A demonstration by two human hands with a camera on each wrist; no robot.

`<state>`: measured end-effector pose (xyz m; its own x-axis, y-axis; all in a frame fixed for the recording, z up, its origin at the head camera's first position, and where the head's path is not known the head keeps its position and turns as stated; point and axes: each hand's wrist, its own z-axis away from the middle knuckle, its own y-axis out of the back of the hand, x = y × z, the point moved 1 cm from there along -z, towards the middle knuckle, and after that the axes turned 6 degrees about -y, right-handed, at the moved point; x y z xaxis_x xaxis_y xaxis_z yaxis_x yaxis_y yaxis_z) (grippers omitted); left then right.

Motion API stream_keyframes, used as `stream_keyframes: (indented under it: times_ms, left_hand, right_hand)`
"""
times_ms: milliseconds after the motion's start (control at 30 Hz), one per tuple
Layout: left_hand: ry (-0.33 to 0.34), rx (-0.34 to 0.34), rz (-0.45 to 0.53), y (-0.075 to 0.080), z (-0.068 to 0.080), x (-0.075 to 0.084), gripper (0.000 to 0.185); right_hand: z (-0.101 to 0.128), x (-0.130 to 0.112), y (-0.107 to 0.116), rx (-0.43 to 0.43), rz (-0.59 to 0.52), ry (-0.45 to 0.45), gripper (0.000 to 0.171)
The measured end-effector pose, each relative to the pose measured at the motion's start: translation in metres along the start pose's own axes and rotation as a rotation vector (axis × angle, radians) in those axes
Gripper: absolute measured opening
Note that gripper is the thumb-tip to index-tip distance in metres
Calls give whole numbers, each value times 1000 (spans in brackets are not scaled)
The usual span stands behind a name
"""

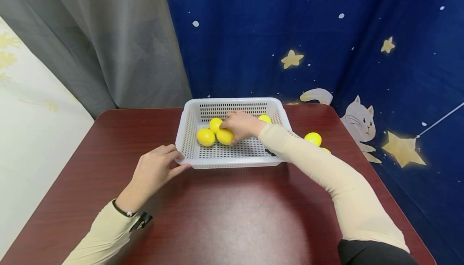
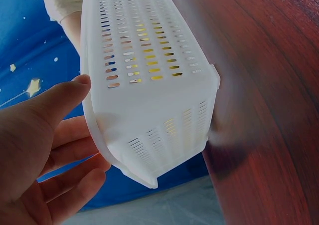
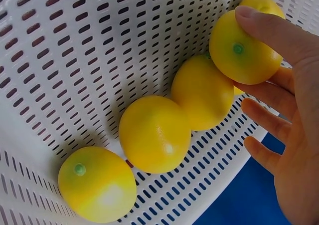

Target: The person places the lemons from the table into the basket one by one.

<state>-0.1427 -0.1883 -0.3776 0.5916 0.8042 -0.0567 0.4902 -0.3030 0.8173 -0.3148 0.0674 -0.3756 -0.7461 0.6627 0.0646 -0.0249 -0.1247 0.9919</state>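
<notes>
Close to the worktop's [image 1: 232,212] far edge, mid-frame, sits one white basket [image 1: 235,161], broad surface stretching below; the left hand [image 1: 156,167] grips its lower-left corner, the right hand [image 1: 244,125] grasps one of at least five yellow fruits [image 3: 244,50] inside, two others [image 1: 313,139] at right.

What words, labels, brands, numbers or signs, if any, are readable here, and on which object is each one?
No text can be read.
Cream fabric right sleeve: small dark lettering near the wrist, too small and blurred to read.
White perforated plastic basket and round yellow fruits: no text visible.
</notes>
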Motion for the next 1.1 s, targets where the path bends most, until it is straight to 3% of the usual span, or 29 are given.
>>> stream_keyframes:
  times_ms: [1100]
  left_hand:
    - [8,-4,5,1,0,1,31]
  right_hand:
    - [-1,-10,-7,-9,52,40,70]
